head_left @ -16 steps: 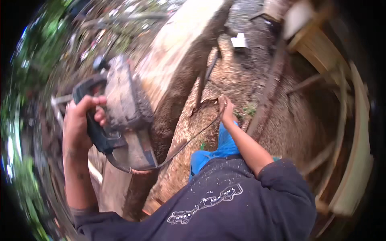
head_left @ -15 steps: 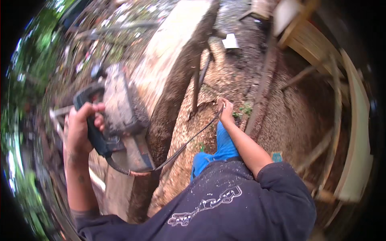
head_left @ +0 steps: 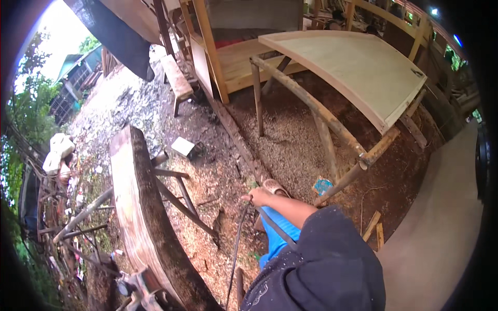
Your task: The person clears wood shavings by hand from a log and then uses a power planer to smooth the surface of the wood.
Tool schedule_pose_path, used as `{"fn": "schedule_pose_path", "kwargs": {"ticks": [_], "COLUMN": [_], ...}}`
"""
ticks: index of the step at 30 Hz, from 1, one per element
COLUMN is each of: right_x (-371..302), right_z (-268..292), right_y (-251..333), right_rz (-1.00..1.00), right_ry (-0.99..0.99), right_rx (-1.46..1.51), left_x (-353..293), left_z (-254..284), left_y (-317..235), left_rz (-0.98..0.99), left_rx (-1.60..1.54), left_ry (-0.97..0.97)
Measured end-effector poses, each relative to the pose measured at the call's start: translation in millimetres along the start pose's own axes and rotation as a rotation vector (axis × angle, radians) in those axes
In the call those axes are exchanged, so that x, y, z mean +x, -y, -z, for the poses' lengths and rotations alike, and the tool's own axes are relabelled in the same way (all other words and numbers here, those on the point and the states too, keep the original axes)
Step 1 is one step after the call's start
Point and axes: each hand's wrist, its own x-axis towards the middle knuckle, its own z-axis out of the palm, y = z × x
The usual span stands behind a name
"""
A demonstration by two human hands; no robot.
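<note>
My right hand (head_left: 258, 197) is closed around a thin black power cord (head_left: 238, 236) in front of my blue trousers. One length of the cord hangs from the hand toward the lower edge. A dusty electric planer (head_left: 142, 290) shows only in part at the lower left, by the near end of a thick wooden slab (head_left: 129, 207). The slab has a pale, planed top and a dark, rough side. It rests on a stand of round poles (head_left: 189, 205). My left hand is out of the picture.
Wood shavings (head_left: 207, 259) cover the ground by the slab. At the right, a pale curved panel (head_left: 347, 67) lies on a pole frame (head_left: 311, 101). A low bench (head_left: 175, 78) and a white flat piece (head_left: 182, 146) are farther off. A long timber (head_left: 233, 135) edges the dirt floor.
The view has swung to the right and farther out. The planer has shifted to the lower left edge, and my left hand has left the picture. My right hand still holds the cord.
</note>
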Motion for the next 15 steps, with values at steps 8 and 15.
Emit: {"fn": "schedule_pose_path", "kwargs": {"ticks": [8,15], "right_x": [-3.9,-29.7], "right_z": [101.0,118.1], "right_y": [85.9,111.6], "right_rz": [0.460,0.542], "right_ry": [-0.595,-0.219], "right_rx": [0.385,0.342], "left_x": [5.0,-29.8], "left_z": [-27.0,-11.9], "left_y": [-25.9,-20.9], "left_rz": [0.037,0.136], "left_rx": [-0.047,0.103], "left_ry": [-0.186,-0.163]}}
